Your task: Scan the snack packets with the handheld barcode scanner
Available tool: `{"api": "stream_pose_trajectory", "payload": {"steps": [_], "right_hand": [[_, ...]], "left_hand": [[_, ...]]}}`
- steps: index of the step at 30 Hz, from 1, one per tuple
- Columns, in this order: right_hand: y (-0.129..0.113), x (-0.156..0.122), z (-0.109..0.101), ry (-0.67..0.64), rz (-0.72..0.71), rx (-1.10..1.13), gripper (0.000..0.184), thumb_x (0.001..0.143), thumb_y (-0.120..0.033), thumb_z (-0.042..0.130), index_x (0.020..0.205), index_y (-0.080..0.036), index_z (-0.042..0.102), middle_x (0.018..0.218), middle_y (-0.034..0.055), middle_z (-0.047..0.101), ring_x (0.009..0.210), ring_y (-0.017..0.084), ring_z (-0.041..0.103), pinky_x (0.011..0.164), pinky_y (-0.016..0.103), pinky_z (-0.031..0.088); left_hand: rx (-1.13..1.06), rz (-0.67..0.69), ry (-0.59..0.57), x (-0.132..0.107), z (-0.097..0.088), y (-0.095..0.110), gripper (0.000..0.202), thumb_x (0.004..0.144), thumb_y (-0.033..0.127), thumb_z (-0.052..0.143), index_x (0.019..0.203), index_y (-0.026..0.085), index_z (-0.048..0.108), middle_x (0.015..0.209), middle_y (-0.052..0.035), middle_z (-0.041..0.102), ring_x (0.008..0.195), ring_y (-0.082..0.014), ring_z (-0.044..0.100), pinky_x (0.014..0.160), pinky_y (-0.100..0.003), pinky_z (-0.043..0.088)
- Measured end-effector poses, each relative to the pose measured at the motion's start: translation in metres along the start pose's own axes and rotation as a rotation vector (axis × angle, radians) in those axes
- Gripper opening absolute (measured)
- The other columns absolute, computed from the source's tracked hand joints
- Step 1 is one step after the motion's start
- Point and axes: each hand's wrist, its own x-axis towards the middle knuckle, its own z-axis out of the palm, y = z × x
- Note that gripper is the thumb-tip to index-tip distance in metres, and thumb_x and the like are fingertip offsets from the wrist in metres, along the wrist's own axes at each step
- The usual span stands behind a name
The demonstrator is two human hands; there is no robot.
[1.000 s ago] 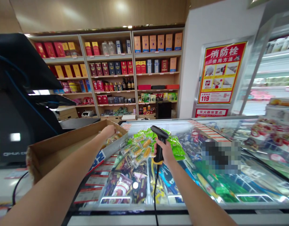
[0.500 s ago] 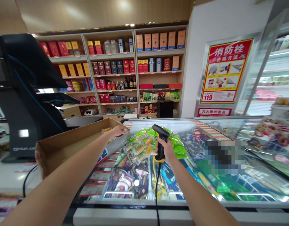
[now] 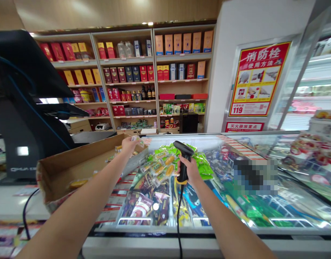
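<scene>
Over the far end of an open cardboard box (image 3: pixel 81 163), my left hand (image 3: pixel 128 145) is closed on a small clear-wrapped snack packet (image 3: pixel 138 141), whose edge shows past the fingers. Inside the box lie several wrapped yellow snacks, one of them a snack packet (image 3: pixel 77 183) near the front left. My right hand (image 3: pixel 189 166) grips a black barcode scanner (image 3: pixel 183 163) by its handle, head up, its cable hanging down. Just left of the scanner, more wrapped yellow snacks (image 3: pixel 162 167) lie piled on bright green packets (image 3: pixel 204 163) on the glass freezer top.
A black point-of-sale terminal (image 3: pixel 22 108) stands at the left behind the box. Under the glass of the chest freezer (image 3: pixel 165 232) are many ice-cream packs. Shelves (image 3: pixel 130 82) of boxed bottles line the back wall. A red fire-hydrant sign (image 3: pixel 258 81) hangs at right.
My left hand has drawn slightly left over the box, with a clear packet now showing in its fingers. More of the wrapped snacks inside the box are visible. The scanner stays nearly still.
</scene>
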Motion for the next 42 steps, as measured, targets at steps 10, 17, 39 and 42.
{"api": "stream_pose_trajectory", "payload": {"steps": [10,17,39,42], "right_hand": [[0.003,-0.003,-0.001,-0.102,0.007,-0.025,0.035,0.065,-0.041,0.075,0.083,-0.016,0.058,0.051,-0.0045,0.057,0.035,0.010,0.049,0.034,0.023,0.045],[0.012,-0.006,-0.003,-0.318,0.139,-0.124,0.037,0.067,-0.043,0.073,0.087,-0.015,0.059,0.052,-0.0029,0.059,0.034,0.010,0.049,0.033,0.023,0.046],[0.015,-0.017,0.001,-0.396,0.200,-0.240,0.030,0.072,-0.041,0.071,0.081,-0.016,0.057,0.053,-0.0024,0.058,0.036,0.009,0.050,0.036,0.022,0.047],[0.015,-0.017,0.002,-0.392,0.206,-0.244,0.029,0.071,-0.041,0.071,0.079,-0.016,0.058,0.052,-0.0023,0.058,0.035,0.010,0.050,0.035,0.022,0.047]], "left_hand": [[-0.807,-0.209,-0.296,-0.100,0.028,-0.026,0.052,0.051,0.024,0.083,0.093,0.020,0.052,0.079,0.0039,0.063,0.073,-0.0134,0.065,0.078,-0.040,0.057],[-0.499,-0.154,-0.379,-0.097,0.024,-0.041,0.057,0.044,0.025,0.086,0.091,0.018,0.053,0.079,0.0003,0.067,0.060,-0.0143,0.063,0.052,-0.029,0.057],[-0.387,0.065,-0.418,-0.105,0.031,-0.051,0.037,0.056,0.031,0.081,0.089,0.014,0.075,0.087,-0.0100,0.074,0.081,-0.0254,0.069,0.063,-0.030,0.054],[-0.391,0.047,-0.427,-0.105,0.031,-0.052,0.040,0.055,0.029,0.082,0.092,0.015,0.075,0.084,-0.0080,0.074,0.077,-0.0234,0.068,0.060,-0.028,0.053]]}}
